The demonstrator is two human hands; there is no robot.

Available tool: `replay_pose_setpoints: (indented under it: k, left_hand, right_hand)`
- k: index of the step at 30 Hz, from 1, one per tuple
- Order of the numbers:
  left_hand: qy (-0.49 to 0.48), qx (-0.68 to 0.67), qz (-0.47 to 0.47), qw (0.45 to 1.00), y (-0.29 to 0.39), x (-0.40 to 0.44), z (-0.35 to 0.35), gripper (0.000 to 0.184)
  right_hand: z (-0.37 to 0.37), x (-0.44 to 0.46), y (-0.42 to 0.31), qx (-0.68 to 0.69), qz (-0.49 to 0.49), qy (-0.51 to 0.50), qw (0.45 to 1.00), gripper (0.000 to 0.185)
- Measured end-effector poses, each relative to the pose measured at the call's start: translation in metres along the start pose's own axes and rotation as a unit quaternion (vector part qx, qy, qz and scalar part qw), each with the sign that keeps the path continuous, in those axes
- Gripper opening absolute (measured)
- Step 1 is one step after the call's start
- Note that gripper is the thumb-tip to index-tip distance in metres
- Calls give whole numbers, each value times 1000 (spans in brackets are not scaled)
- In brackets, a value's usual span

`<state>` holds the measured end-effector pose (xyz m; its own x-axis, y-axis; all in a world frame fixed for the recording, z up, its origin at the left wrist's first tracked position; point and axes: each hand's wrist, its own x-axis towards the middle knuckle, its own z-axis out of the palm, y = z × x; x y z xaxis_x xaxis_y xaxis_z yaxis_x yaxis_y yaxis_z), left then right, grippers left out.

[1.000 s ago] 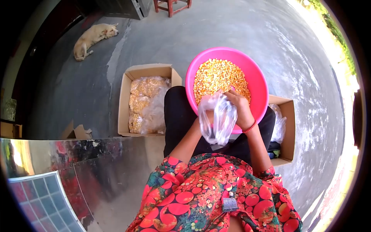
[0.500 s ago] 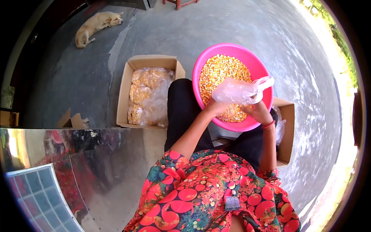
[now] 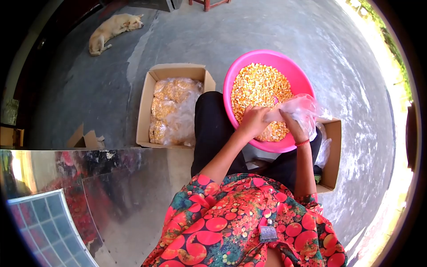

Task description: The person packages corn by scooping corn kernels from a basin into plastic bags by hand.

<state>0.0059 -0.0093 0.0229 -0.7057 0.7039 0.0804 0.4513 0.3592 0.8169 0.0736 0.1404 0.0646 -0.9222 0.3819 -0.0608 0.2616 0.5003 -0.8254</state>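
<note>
A thin clear plastic bag is stretched between my hands, over the right side of the pink basin. My left hand pinches one edge of it, fingers closed. My right hand, with a red band at the wrist, grips the bag from the other side, and part of the plastic drapes past that hand. Its fingertips are partly hidden by the film. Yellow-orange corn kernels fill the basin below. The bag looks limp, with no kernels visible in it.
Left of my knee stands a cardboard box holding clear bags of corn. Another cardboard box with plastic bags sits at my right. A dog lies on the concrete floor, near a red stool.
The bag has swung rightward from lying across the basin's middle and now hangs over my right hand. My left hand has moved slightly right and up along it.
</note>
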Motion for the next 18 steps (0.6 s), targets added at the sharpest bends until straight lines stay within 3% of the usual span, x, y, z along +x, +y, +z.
replay_pose_setpoints:
  k: [2, 3, 4, 6, 7, 9, 10, 12, 13, 14, 17, 18]
  left_hand:
    - [106, 26, 93, 990, -8, 0, 11, 16]
    - [152, 28, 121, 980, -11, 0, 16, 11]
    - [152, 27, 128, 980, -14, 3, 20, 11]
    - [1, 77, 40, 996, -9, 3, 10, 8]
    - [23, -26, 51, 998, 1, 3, 4, 8]
    - [1, 22, 87, 996, -6, 2, 2, 11]
    - [-21, 67, 119, 990, -10, 1, 4, 13]
    - [142, -18, 196, 970, -3, 4, 9, 14]
    - [104, 5, 172, 980, -3, 3, 7, 14]
    - [66, 27, 147, 987, -1, 0, 5, 15]
    - [46, 50, 72, 995, -2, -1, 6, 17]
    - [20, 52, 59, 997, -4, 0, 6, 18]
  right_hand:
    - [-12, -10, -10, 142, 137, -115, 974, 31]
    - [-4, -15, -9, 261, 148, -88, 950, 33]
    - [-1, -20, -11, 428, 128, -133, 885, 31]
    - [9, -26, -23, 513, 119, -128, 840, 30]
    - [12, -28, -35, 472, 96, -134, 866, 30]
    - [9, -27, -50, 381, 40, -157, 910, 42]
    - [22, -22, -16, 410, 20, -159, 898, 60]
    - [19, -17, -15, 66, -60, -129, 988, 75]
    - [23, -13, -4, -64, -217, -34, 973, 80]
    - [18, -16, -3, -66, -214, -32, 974, 80]
    - [3, -24, 0, -170, -65, -85, 980, 85]
    - [1, -26, 3, -181, -140, -34, 973, 82]
